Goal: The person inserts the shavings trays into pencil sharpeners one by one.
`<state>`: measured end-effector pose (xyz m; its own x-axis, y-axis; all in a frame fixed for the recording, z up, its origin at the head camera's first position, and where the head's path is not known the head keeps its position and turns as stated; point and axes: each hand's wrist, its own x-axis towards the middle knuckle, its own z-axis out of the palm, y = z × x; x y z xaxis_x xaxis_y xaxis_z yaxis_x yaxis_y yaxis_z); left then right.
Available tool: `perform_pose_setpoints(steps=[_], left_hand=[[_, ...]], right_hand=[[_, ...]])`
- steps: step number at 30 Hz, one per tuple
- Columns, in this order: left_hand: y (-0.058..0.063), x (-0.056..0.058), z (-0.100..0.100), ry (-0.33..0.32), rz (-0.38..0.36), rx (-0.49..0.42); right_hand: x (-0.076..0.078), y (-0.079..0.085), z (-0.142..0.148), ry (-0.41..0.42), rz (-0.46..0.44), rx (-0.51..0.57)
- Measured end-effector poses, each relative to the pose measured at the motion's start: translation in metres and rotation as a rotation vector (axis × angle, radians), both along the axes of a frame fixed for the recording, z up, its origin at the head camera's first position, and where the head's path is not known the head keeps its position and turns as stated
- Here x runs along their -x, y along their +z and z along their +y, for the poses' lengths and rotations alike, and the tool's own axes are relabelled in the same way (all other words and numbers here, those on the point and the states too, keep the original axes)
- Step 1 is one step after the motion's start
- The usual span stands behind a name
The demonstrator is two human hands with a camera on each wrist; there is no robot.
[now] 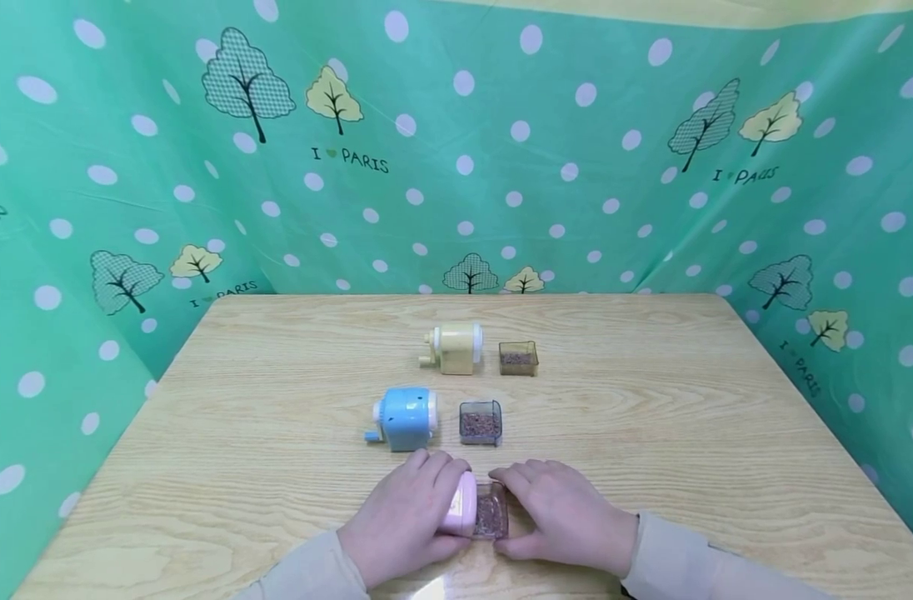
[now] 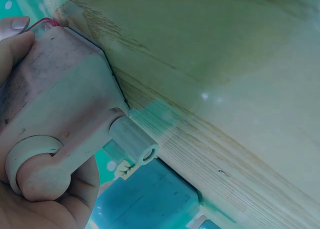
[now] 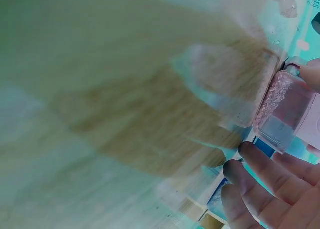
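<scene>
My left hand point(image 1: 407, 512) grips a pink crank pencil sharpener point(image 1: 466, 504), covering much of its body. In the left wrist view, the sharpener's crank handle point(image 2: 134, 139) sticks out beside the palm. A clear, pinkish shavings drawer point(image 1: 491, 512) holding dark shavings juts from the sharpener's right side. My right hand point(image 1: 565, 512) pinches this drawer, thumb at its near corner and index finger at its far edge. The right wrist view shows the other fingers point(image 3: 250, 184) extended beside the drawer.
Behind my hands stand a blue pencil sharpener point(image 1: 409, 419) and its shavings drawer point(image 1: 481, 423). Farther back are a yellow pencil sharpener point(image 1: 456, 349) and its brownish drawer point(image 1: 518, 358). Both separate drawers hold shavings. A green patterned cloth point(image 1: 456, 167) surrounds the wooden table point(image 1: 651, 400).
</scene>
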<state>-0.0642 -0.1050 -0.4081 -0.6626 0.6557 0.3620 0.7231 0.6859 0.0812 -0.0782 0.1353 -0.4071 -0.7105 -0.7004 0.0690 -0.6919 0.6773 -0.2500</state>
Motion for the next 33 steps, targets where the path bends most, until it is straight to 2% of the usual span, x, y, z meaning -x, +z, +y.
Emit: perform_pose_setpoints(steps=[10,23,33], left_hand=[[0.0005,-0.0002,-0.0002,-0.001,0.001,-0.006],[0.0011,-0.0010,-0.0004,0.009,-0.028,0.002],[0.0002,-0.0010,0.0003,0.009,-0.013,-0.010]], right_hand=[[-0.0007,-0.0027,0.0035,0.019,0.041,0.079],[0.0001,-0.0039,0.0020,0.037,0.052,0.090],[0.0021,-0.0044,-0.0026,0.056,0.064,0.099]])
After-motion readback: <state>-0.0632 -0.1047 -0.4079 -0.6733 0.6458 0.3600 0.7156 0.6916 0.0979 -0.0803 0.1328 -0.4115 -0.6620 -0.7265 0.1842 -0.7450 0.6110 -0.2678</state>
